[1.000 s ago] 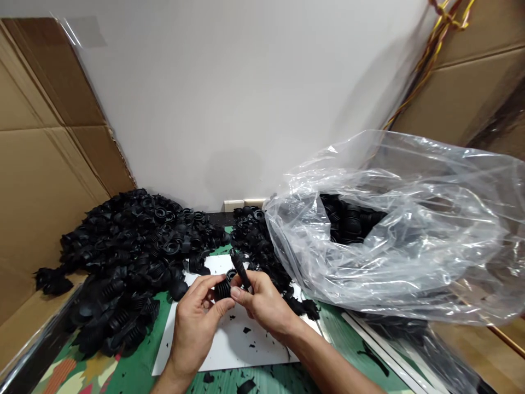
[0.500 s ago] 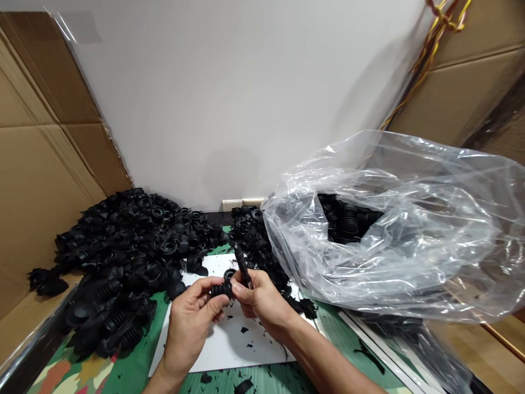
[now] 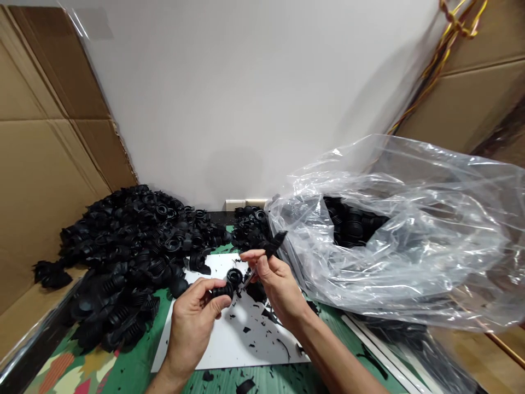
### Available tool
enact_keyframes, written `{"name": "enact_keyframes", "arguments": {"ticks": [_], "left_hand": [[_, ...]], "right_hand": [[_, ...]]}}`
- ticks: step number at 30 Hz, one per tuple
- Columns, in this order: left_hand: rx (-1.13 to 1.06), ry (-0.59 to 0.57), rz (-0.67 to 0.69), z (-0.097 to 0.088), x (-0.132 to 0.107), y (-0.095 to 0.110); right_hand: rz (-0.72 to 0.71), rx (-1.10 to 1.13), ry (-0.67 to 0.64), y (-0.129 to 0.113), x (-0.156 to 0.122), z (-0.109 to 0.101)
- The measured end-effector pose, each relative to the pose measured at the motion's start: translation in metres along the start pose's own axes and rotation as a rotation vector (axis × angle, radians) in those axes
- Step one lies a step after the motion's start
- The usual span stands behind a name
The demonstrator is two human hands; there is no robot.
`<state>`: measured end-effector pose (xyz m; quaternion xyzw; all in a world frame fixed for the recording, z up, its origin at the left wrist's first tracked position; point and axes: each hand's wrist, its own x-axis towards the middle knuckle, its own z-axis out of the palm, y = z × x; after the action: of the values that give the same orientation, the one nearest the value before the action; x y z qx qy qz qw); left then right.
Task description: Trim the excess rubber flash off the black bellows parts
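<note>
Your left hand (image 3: 194,314) pinches a ribbed black piece (image 3: 225,291) between thumb and fingers over the white board (image 3: 223,350), while your right hand (image 3: 281,284) grips a black-handled tool (image 3: 274,245), its metal end pointing left and nearward beside a ring-topped piece (image 3: 234,276). A big heap (image 3: 131,241) of black pieces crowds the left, reaching the board's far left corner, with a smaller heap (image 3: 248,220) beyond. On the right, a clear plastic bag (image 3: 410,268) of black pieces bulges near your right hand, and dark scraps (image 3: 246,329) litter the board.

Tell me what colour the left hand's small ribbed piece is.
The small ribbed piece is black; see the head view.
</note>
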<state>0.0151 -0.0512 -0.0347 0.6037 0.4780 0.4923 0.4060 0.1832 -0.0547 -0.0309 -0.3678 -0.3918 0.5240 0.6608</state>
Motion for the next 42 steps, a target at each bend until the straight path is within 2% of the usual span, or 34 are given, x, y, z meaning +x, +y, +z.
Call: {"name": "enact_keyframes", "arguments": {"ticks": [5,16,22,26,28,33,36,39,42], "left_hand": [[0.015,0.021,0.034,0.000,0.000,0.003],[-0.035,0.032,-0.002,0.002,-0.001,0.005],[-0.025,0.029,-0.034,0.001,-0.002,0.004],[-0.026,0.025,-0.040,0.002,-0.003,0.003],[-0.028,0.023,-0.052,0.002,-0.003,0.002],[-0.002,-0.014,-0.042,0.003,-0.005,0.002],[0.031,-0.016,0.025,0.003,-0.007,0.002],[0.040,-0.004,0.055,0.002,-0.007,0.001],[0.040,0.030,0.094,0.002,-0.005,0.001]], "right_hand": [[-0.048,0.081,0.008,0.001,-0.003,0.002],[-0.078,0.083,-0.115,0.008,-0.007,0.007],[-0.089,0.035,-0.136,0.008,-0.008,0.007],[-0.145,-0.027,-0.128,0.009,-0.008,0.009],[-0.245,-0.091,-0.118,0.010,-0.011,0.011],[-0.683,-0.449,-0.112,0.008,-0.013,0.010],[-0.781,-0.528,0.037,0.008,-0.005,0.001],[-0.649,-0.448,0.188,0.012,0.004,-0.009],[-0.403,-0.273,0.171,0.016,0.008,-0.011]]}}
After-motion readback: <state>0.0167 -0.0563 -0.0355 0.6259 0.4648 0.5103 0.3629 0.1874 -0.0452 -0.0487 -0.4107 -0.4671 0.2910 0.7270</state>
